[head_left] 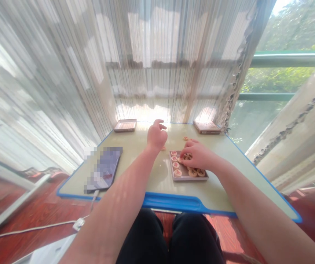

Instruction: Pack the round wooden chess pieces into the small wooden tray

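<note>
My right hand (197,154) is over a shallow box (189,179) and pinches a round Chinese chess piece (180,160) between thumb and fingers, inside the box. A column of pieces with red characters (175,165) lines the box's left side. Pieces with dark characters (193,172) lie at its front right; my hand hides part of the rest. My left hand (157,136) is above the table, left of the box, with its fingers apart and nothing seen in them. One loose piece (163,148) lies beside its wrist, and another (186,138) sits beyond the box.
A tablet-like device (106,168), partly blurred out, lies at the table's left with a white cable (94,196). At the back stand a shallow open tray (125,125) on the left and a closed flat box (207,127) on the right. Blue edging (174,202) rims the table.
</note>
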Available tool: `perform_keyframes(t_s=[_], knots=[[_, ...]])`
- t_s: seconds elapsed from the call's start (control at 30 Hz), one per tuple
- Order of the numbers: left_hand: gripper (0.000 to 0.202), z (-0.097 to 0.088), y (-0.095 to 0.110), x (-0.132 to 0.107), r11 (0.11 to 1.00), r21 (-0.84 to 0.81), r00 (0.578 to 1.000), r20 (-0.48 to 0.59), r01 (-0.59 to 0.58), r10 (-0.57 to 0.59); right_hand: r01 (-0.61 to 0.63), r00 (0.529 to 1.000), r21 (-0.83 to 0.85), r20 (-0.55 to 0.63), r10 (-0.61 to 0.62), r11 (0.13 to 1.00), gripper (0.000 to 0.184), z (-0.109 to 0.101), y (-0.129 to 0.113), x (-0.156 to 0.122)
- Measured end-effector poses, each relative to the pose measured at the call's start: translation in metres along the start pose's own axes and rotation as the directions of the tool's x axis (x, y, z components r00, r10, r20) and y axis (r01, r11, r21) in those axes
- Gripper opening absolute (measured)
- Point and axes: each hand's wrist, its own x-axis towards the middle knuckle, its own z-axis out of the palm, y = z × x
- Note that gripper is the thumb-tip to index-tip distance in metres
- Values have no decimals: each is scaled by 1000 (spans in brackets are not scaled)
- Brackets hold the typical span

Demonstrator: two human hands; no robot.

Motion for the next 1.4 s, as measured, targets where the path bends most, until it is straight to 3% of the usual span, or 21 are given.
perform_keyframes(t_s=[0.3, 0.47, 0.6, 0.67, 0.77, 0.87, 1.03, 1.2, 1.4], knots=[[52, -1, 10, -3, 992, 88, 995, 49, -95, 91, -14, 1000, -92, 6, 15, 996, 12, 0, -11, 4], [37, -5, 13, -3, 932, 362, 986, 157, -13, -47, -34, 999, -115, -8, 33, 993, 13, 1, -14, 6], [16, -4, 7, -7, 841, 540, 918, 343, -20, -199, -57, 998, -106, -2, 58, 993, 14, 2, -12, 7], [6, 0, 1, -9, 872, 490, 905, 364, 16, -221, -60, 998, -100, -8, 59, 993, 13, 2, -11, 8], [12, 8, -10, -9, 952, 284, 930, 308, 112, -202, -49, 999, -97, -22, 47, 994, 13, 3, -10, 8], [15, 13, -18, -8, 980, 144, 948, 268, 138, -173, -51, 998, -101, -27, 49, 994, 14, 4, -9, 9], [10, 15, -25, -8, 960, 245, 952, 239, 134, -194, -60, 998, -93, -29, 58, 994, 14, 5, -7, 10], [15, 18, -35, -8, 983, 96, 962, 212, 156, -173, -50, 997, -53, -58, 47, 997, 13, 4, -5, 8], [7, 18, -28, -2, 971, 224, 964, 232, 79, -132, -115, 974, -57, -204, 101, 992, 18, 6, 1, 9]])
